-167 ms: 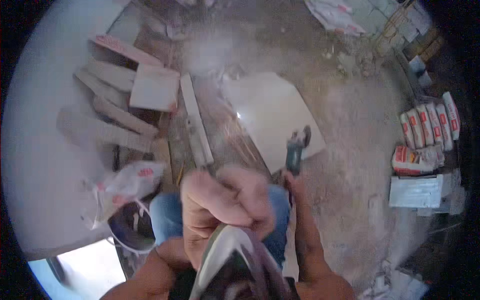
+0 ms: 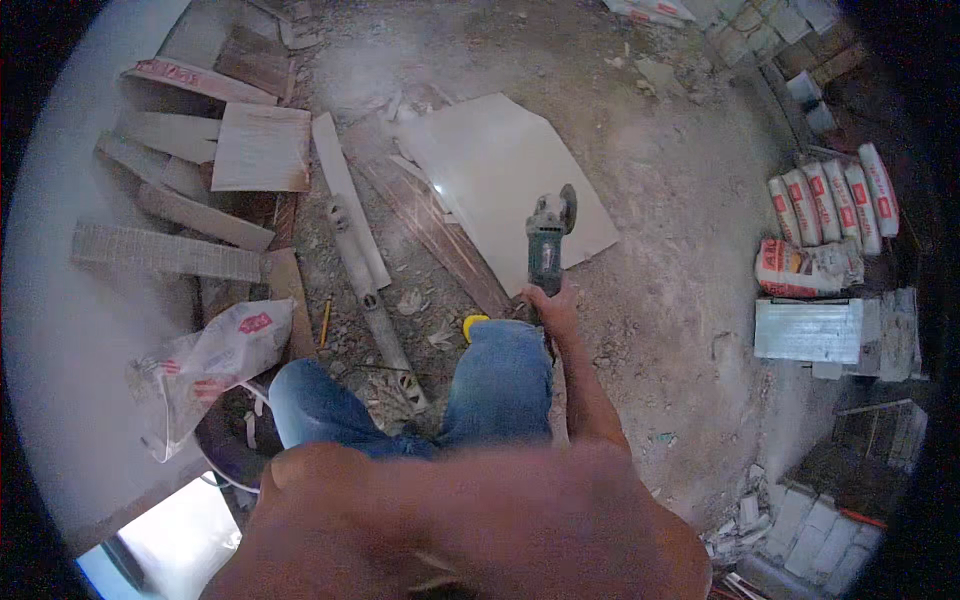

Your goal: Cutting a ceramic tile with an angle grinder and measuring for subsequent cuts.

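My right hand [image 2: 552,305] is wrapped round the body of a dark green angle grinder [image 2: 545,245], its disc at the far end, beside the right knee. The grinder is in front of a large pale tile [image 2: 515,180] lying on the floor; I cannot tell if they touch. Very close at the lower edge is a large smeared patch of skin, which appears to be my left hand [image 2: 470,510] with the arm; its fingers do not show. A yellow round object [image 2: 475,325] shows by my right knee.
A spirit level [image 2: 370,300] and a yellow pencil [image 2: 326,322] lie on the rubble-strewn floor. Tile pieces [image 2: 262,147] lean at the left wall near a plastic bag [image 2: 235,350] and a dark bucket [image 2: 230,425]. Several filled sacks [image 2: 825,205] and boxes [image 2: 808,330] stand on the right.
The left hand, earlier curled before a pale-edged dark object near the camera, has come closer and lower; that object is gone from view. The grinder stays in my right hand. The whole view has shifted.
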`<act>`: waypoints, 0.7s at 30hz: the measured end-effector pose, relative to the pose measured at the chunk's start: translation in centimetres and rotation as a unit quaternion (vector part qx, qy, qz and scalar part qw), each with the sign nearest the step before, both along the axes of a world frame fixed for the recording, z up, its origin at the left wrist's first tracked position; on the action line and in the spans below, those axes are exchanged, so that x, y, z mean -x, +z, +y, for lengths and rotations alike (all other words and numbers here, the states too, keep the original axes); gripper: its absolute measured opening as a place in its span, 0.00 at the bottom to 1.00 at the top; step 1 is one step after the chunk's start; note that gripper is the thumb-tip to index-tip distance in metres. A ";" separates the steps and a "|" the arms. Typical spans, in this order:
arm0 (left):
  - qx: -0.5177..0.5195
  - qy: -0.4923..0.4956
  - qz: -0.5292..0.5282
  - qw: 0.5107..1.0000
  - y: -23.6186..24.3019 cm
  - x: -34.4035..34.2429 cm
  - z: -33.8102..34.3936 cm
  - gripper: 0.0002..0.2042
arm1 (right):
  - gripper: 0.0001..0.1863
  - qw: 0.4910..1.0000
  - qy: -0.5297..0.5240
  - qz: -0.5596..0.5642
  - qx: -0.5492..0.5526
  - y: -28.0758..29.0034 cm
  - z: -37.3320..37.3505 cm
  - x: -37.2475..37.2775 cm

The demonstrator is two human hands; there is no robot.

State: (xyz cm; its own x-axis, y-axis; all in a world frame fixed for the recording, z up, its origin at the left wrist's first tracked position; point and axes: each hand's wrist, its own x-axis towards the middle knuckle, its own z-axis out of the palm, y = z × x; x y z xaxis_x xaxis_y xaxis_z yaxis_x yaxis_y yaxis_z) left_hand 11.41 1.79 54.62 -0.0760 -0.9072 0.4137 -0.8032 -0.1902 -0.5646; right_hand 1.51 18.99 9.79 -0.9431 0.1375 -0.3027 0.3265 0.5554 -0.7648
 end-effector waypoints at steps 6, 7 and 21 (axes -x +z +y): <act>0.574 0.069 -0.492 0.651 -3.4 -6.3 -1.8 0.10 | 0.27 0.993 -0.013 0.115 0.023 4.0 -0.2 -3.5; 0.659 0.078 -0.586 0.466 -3.8 -7.4 -2.5 0.09 | 0.27 0.993 -0.003 0.112 0.027 4.2 -0.6 -3.9; 0.643 0.559 -0.491 0.181 -6.0 -7.6 -8.8 0.06 | 0.29 0.996 -0.034 -0.025 0.078 8.2 2.3 -7.1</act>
